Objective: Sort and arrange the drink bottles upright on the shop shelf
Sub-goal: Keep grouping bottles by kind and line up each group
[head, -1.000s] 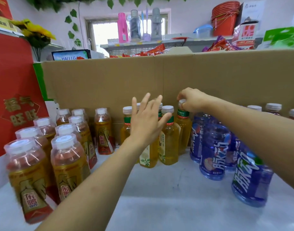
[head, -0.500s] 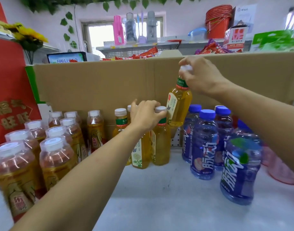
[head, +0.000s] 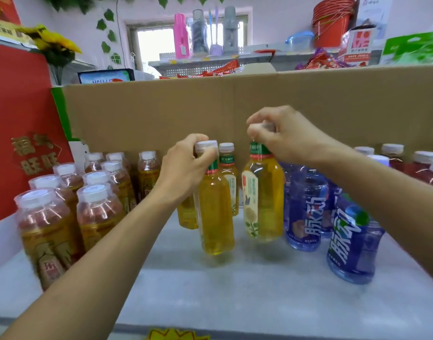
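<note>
A glossy red panel (head: 16,114) with gold lettering edges the shelf (head: 235,295), a pale, matt, faintly speckled surface backed by a wall of plain brown cardboard (head: 333,106). At left, amber bottles (head: 97,212) of clear ribbed plastic stand upright in tight rows, each with a wide translucent white cap and a brown-and-red label.

In the middle, the left hand (head: 183,173) curls thumb and fingers round the white cap of the left yellow bottle (head: 215,217). This is a slim, round-shouldered clear bottle of golden liquid with a green neck band. It tilts slightly and appears to hang just clear of the shelf, though motion blur makes the gap hard to judge. Just behind it a back bottle (head: 227,177) of the same kind stands upright close to the cardboard.

Beside these, the right hand (head: 286,138) pinches the cap of the right yellow bottle (head: 262,200) from above, fingertips closed over it. This bottle shows a cream label printed with a flower sprig and is held near the left one, not touching it.

Further right, blue bottles (head: 306,209) stand upright, squat and waisted, with bold white characters on smooth tinted plastic. At the far right edge, red bottles (head: 429,173) with white caps stand partly behind the right forearm.
</note>
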`<state>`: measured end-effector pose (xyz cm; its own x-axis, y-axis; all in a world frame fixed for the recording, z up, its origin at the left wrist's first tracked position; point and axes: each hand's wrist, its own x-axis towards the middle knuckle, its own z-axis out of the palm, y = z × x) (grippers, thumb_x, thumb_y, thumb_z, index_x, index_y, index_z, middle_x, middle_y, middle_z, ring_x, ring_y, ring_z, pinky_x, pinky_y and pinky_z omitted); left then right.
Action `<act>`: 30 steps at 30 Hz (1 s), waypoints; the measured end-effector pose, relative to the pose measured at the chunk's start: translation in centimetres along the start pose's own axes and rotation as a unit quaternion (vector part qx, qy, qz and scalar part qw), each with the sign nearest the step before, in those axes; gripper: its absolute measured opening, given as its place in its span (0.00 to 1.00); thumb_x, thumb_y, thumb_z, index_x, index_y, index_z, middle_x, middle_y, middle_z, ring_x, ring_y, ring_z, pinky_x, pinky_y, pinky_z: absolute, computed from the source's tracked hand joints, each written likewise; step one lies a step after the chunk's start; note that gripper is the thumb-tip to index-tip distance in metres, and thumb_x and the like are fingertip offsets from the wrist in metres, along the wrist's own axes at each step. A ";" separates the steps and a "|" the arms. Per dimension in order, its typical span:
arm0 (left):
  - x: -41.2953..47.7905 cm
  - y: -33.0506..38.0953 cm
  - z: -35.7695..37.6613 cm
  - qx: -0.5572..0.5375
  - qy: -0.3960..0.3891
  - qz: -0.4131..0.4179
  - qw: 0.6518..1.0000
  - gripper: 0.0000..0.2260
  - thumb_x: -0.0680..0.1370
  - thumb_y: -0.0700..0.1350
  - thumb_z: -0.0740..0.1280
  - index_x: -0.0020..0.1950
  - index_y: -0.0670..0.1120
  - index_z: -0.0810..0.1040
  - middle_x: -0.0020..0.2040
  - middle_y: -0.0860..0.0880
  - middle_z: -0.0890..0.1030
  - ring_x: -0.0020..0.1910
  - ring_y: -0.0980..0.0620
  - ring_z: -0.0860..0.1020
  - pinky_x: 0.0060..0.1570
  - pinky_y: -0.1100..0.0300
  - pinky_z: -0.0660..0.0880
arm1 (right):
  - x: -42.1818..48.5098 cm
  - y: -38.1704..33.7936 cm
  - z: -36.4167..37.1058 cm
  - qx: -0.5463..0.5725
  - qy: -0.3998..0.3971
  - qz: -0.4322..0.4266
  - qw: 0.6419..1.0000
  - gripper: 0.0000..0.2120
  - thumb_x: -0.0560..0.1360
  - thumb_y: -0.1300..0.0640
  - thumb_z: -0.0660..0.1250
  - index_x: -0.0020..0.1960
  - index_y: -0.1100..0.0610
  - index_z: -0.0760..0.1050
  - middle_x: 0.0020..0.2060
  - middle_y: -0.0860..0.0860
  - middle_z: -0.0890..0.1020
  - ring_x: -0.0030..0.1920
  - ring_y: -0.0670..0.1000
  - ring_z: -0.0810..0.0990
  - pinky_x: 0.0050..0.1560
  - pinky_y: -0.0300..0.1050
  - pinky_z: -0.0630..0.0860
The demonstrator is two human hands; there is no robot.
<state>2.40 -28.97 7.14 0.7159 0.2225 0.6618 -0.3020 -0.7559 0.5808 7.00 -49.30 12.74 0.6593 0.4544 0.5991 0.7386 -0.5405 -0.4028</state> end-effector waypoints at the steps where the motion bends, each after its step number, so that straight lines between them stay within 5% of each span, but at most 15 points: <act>1: -0.7 -0.7 -0.2 0.002 -0.008 -0.011 1.000 0.12 0.80 0.51 0.65 0.62 0.51 0.78 0.49 0.54 0.82 0.49 0.54 0.81 0.52 0.46 0.79 | -0.3 0.1 1.0 0.005 -0.016 0.002 1.000 0.12 0.81 0.52 0.64 0.63 0.52 0.77 0.52 0.48 0.80 0.49 0.44 0.80 0.47 0.39 0.77; 9: -2.5 -3.6 -1.0 -0.062 -0.034 -0.032 0.997 0.13 0.82 0.49 0.64 0.67 0.54 0.72 0.62 0.50 0.78 0.60 0.53 0.78 0.61 0.47 0.77 | -1.6 -0.1 6.5 0.055 -0.089 0.029 0.994 0.18 0.81 0.50 0.63 0.71 0.49 0.71 0.63 0.54 0.74 0.59 0.52 0.77 0.57 0.53 0.80; 15: -3.3 -4.6 -0.2 -0.070 -0.095 -0.055 0.991 0.27 0.83 0.48 0.64 0.79 0.59 0.56 0.73 0.51 0.69 0.69 0.54 0.70 0.67 0.54 0.72 | -3.0 0.2 7.3 0.079 -0.117 0.046 0.989 0.31 0.80 0.55 0.66 0.78 0.42 0.56 0.71 0.51 0.72 0.66 0.51 0.74 0.64 0.50 0.75; 18: -4.3 -4.0 0.4 0.009 -0.026 -0.052 0.998 0.31 0.81 0.49 0.67 0.80 0.55 0.54 0.75 0.51 0.62 0.72 0.54 0.64 0.66 0.60 0.67 | -4.7 0.3 7.2 0.100 -0.093 0.052 0.989 0.37 0.79 0.55 0.68 0.79 0.40 0.50 0.72 0.51 0.69 0.66 0.50 0.74 0.64 0.48 0.76; 21: -5.8 -1.9 1.0 0.048 0.083 0.087 0.992 0.29 0.79 0.45 0.69 0.77 0.46 0.61 0.74 0.47 0.63 0.74 0.52 0.60 0.74 0.59 0.59 | -7.3 0.7 6.5 0.065 -0.009 0.021 0.998 0.29 0.78 0.56 0.68 0.76 0.46 0.62 0.64 0.49 0.75 0.56 0.42 0.76 0.57 0.35 0.76; 25: -7.2 1.0 3.4 -0.010 0.042 0.188 0.981 0.28 0.76 0.45 0.68 0.75 0.46 0.65 0.73 0.49 0.65 0.74 0.55 0.61 0.74 0.64 0.59 | -11.6 2.0 3.9 -0.033 0.196 -0.061 0.978 0.13 0.76 0.62 0.68 0.60 0.58 0.79 0.55 0.52 0.80 0.55 0.50 0.75 0.59 0.41 0.72; 28: -7.6 2.7 6.8 -0.033 -0.063 0.162 0.984 0.32 0.77 0.48 0.70 0.77 0.52 0.59 0.75 0.56 0.59 0.74 0.59 0.59 0.70 0.69 0.59 | -14.9 4.8 1.8 -0.084 0.344 -0.036 0.935 0.21 0.72 0.60 0.69 0.65 0.59 0.74 0.61 0.52 0.75 0.62 0.54 0.72 0.65 0.45 0.66; 30: -7.4 3.1 9.5 -0.053 -0.128 0.111 0.984 0.37 0.77 0.51 0.72 0.79 0.55 0.52 0.75 0.62 0.54 0.73 0.61 0.59 0.68 0.67 0.58 | -16.5 7.0 0.9 -0.024 0.357 0.068 0.931 0.32 0.71 0.55 0.72 0.72 0.57 0.66 0.65 0.48 0.69 0.66 0.53 0.69 0.70 0.50 0.66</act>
<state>2.08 -38.83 -0.45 0.7559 -0.1143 0.6447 -0.5236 -0.6967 0.4904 1.45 -59.97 -0.59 0.4714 -0.1987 0.8592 0.6372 -0.5968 -0.4876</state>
